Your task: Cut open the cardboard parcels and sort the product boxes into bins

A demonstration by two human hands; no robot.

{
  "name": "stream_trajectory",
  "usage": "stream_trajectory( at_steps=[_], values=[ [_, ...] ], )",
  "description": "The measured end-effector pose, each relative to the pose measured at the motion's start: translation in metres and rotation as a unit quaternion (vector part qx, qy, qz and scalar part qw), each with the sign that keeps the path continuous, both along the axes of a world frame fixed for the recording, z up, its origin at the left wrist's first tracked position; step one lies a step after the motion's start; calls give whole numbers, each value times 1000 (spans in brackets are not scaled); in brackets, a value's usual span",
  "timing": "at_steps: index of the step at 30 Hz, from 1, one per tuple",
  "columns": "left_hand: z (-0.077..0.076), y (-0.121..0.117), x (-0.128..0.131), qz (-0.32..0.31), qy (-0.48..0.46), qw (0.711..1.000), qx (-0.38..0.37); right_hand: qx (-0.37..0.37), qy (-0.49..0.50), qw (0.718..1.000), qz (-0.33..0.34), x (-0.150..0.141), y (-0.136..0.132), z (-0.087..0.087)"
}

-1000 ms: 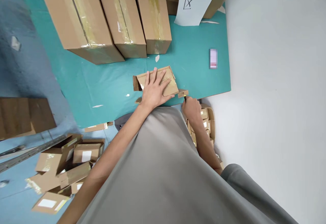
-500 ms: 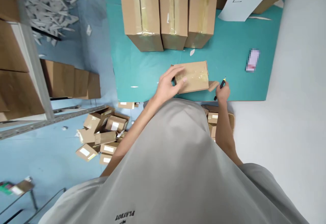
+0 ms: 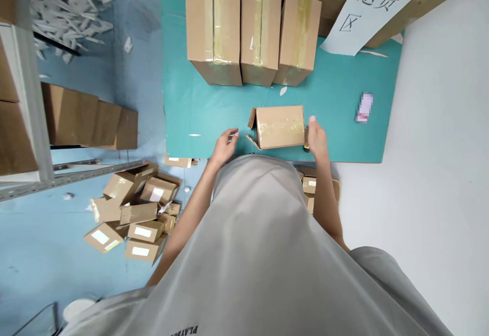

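Nearest, a grey shirt (image 3: 260, 254) fills the foreground, a forearm reaching out on either side of it. To the left, a pile of cartons (image 3: 139, 214) lies on the blue floor, several with white labels; to the right, more small cartons (image 3: 310, 186) show below the table's near edge.

The left hand (image 3: 224, 148) is held free by that near edge, fingers loosely bent and grasping nothing, a small gap left of the carton. The right hand (image 3: 318, 140) is closed around a cutter (image 3: 306, 148), only a black and yellow bit of which shows; it sits right at the carton's right end, though whether it touches the cardboard I cannot tell.

Between the hands, the carton (image 3: 280, 127) lies on its side near the front of the teal table (image 3: 206, 107), clear tape shining along its upper face and two flaps spread open at its left end. Farther right is a small pixelated item (image 3: 364, 108).

Beyond stand three taped boxes (image 3: 260, 30) in a row, and to their right a white paper sheet (image 3: 376, 7) with black handwritten characters hangs over a larger brown box (image 3: 428, 7).
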State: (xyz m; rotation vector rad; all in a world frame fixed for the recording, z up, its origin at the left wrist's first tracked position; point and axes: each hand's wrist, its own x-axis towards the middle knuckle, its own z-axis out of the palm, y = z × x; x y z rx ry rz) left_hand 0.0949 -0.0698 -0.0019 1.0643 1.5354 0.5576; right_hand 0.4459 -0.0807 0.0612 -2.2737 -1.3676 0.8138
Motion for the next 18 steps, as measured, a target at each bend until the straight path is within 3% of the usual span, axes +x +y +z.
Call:
stream_trajectory(
  at_steps=[4,8,14,18],
  values=[
    [-29,21,23,63,-32,984,-163,30,-19,999,31,-33,6,11],
    [-40,33,41,80,-50,974,-208,61,37,997,14,-18,12,1],
    [-26,42,74,52,-176,956,-227,77,104,986,-103,45,12,-16],
    [-6,41,73,72,-200,961,-178,65,164,974,-143,55,3,-22]
  ],
)
